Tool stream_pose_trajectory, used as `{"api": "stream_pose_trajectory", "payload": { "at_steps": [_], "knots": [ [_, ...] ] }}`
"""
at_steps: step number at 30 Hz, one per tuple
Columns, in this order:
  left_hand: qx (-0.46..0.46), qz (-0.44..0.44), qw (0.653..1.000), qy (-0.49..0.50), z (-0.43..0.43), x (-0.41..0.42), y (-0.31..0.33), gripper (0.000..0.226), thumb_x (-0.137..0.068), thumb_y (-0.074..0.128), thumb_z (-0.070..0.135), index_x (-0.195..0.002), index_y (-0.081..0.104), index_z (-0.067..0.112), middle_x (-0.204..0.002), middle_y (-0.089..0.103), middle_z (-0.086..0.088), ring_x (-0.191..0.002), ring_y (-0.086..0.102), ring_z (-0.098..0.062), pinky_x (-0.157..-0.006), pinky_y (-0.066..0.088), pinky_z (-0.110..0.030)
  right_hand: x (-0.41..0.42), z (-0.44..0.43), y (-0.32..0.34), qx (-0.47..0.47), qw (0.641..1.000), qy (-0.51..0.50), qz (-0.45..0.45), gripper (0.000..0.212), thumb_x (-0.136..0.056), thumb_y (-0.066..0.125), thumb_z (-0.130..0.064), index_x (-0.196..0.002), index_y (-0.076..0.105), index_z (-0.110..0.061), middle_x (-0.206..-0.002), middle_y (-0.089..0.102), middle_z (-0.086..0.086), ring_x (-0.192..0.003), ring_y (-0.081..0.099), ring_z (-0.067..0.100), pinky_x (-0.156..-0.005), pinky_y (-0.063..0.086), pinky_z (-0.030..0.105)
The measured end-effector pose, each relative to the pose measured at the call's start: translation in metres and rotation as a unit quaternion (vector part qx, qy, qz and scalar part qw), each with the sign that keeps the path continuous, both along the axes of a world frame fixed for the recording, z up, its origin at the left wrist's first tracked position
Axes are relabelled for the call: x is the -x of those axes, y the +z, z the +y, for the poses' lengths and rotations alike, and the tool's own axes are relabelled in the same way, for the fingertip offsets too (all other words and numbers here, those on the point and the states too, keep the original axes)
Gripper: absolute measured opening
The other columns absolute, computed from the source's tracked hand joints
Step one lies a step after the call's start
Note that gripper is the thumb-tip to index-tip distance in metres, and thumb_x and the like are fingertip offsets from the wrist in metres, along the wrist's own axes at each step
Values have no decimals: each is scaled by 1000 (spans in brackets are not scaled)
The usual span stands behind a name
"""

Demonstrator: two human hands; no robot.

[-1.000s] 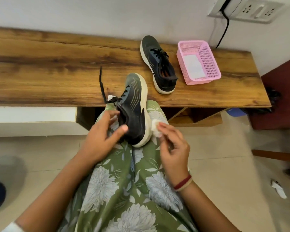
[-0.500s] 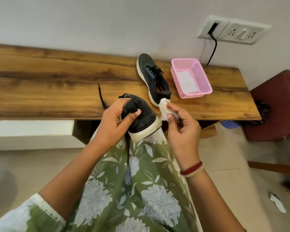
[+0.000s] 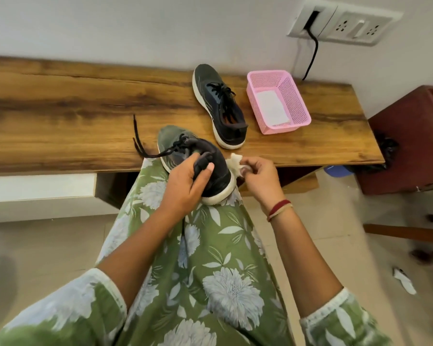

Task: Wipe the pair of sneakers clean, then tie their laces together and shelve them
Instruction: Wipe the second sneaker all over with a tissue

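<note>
Stretching across the upper half of the frame, a long brown wood-grain tabletop [image 3: 60,116] runs from the left edge to the right, backed by a white wall. Below it, in the centre and bottom of the frame, lies the person's lap in a green fabric with white flower print [image 3: 210,270]. A dark red cabinet [image 3: 410,141] stands at the right edge.

One dark grey laced sneaker with a white sole [image 3: 220,113] rests upright on the tabletop, upper centre, toe toward the wall. Just to its right sits a pink perforated plastic basket [image 3: 293,96] with a white sheet [image 3: 270,108] lying inside.

The second dark grey sneaker [image 3: 218,168] is in the middle of the frame, heel propped on the lap and toe pointing over the table's near edge. The left hand [image 3: 185,186] grips its heel, thumb curled over the collar. The right hand [image 3: 260,176], wearing a red bangle [image 3: 279,208], pinches a crumpled white wipe [image 3: 235,162] in its fingertips, and the wipe touches the heel's right side.

A loose black lace [image 3: 140,143] trails from the held shoe onto the wood at centre left. A white switch plate [image 3: 345,23] with a black cable [image 3: 313,53] occupies the upper right.
</note>
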State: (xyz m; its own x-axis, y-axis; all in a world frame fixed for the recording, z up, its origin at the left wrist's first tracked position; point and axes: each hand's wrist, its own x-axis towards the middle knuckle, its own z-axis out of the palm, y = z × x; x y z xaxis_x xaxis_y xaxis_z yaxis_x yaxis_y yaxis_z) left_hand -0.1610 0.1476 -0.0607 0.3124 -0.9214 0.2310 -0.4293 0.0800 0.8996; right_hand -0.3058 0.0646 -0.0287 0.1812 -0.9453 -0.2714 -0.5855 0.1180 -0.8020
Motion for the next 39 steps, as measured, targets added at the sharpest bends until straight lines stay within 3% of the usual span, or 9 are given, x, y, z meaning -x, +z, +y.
{"api": "stream_pose_trajectory", "payload": {
  "at_steps": [5,8,12,15,19,22,25,33,39],
  "knots": [
    [19,61,997,35,-5,3,-4,40,-86,48,31,-62,41,-1,-53,35,-2,-51,32,-8,-50,28,-34,-6,7,0,7,990,123,68,29,-85,50,2,-106,69,-6,-109,67,7,-105,59,19,-94,43,26],
    [15,89,995,51,-7,4,-7,41,-82,48,29,-59,38,-4,-51,32,-9,-51,29,-8,-49,27,-36,-4,18,7,55,984,132,103,27,-86,52,0,-106,69,-6,-107,68,7,-104,59,18,-85,37,14],
    [-3,109,992,69,-9,7,-8,42,-80,47,32,-58,38,-2,-52,32,-2,-51,29,-7,-49,26,-33,3,40,11,77,986,94,112,27,-87,53,-1,-110,68,-7,-108,68,7,-102,61,19,-91,44,23],
    [-1,116,991,69,-10,7,-11,39,-80,47,32,-56,35,5,-53,31,-2,-52,29,-7,-49,26,-35,2,65,16,148,974,99,139,30,-86,53,-1,-111,68,-10,-99,65,7,-85,60,21,-80,50,33],
    [-1,124,990,61,-11,2,-12,40,-80,47,32,-56,37,2,-52,32,-3,-52,30,-8,-49,26,-32,12,81,24,111,977,150,104,30,-86,55,1,-108,70,-13,-97,65,-3,-68,51,-7,-75,46,15],
    [3,108,993,44,-14,-1,-10,31,-81,46,32,-56,37,15,-52,32,5,-50,31,-4,-50,28,-25,17,60,24,69,996,43,46,27,-87,56,0,-107,69,-14,-88,64,-9,-65,56,-7,-68,48,12],
    [14,109,993,34,-17,0,-8,26,-81,46,31,-58,34,25,-52,31,11,-49,33,-2,-49,26,-16,4,30,15,83,995,-30,51,26,-87,56,1,-107,69,-8,-92,64,-5,-81,58,7,-84,47,20],
    [-6,112,993,33,-16,-10,-17,27,-79,45,30,-57,31,23,-53,28,7,-49,27,-4,-50,24,-30,-10,87,-1,130,990,25,55,30,-84,56,2,-107,70,-11,-97,67,3,-76,57,10,-78,50,26],
    [-18,118,993,16,-16,-8,-13,37,-79,44,31,-58,40,1,-52,34,-5,-52,30,-5,-51,26,-30,-1,55,-3,93,991,-92,-10,27,-84,60,1,-106,70,-10,-79,63,-7,-66,52,-3,-69,46,17]
  ]
}}
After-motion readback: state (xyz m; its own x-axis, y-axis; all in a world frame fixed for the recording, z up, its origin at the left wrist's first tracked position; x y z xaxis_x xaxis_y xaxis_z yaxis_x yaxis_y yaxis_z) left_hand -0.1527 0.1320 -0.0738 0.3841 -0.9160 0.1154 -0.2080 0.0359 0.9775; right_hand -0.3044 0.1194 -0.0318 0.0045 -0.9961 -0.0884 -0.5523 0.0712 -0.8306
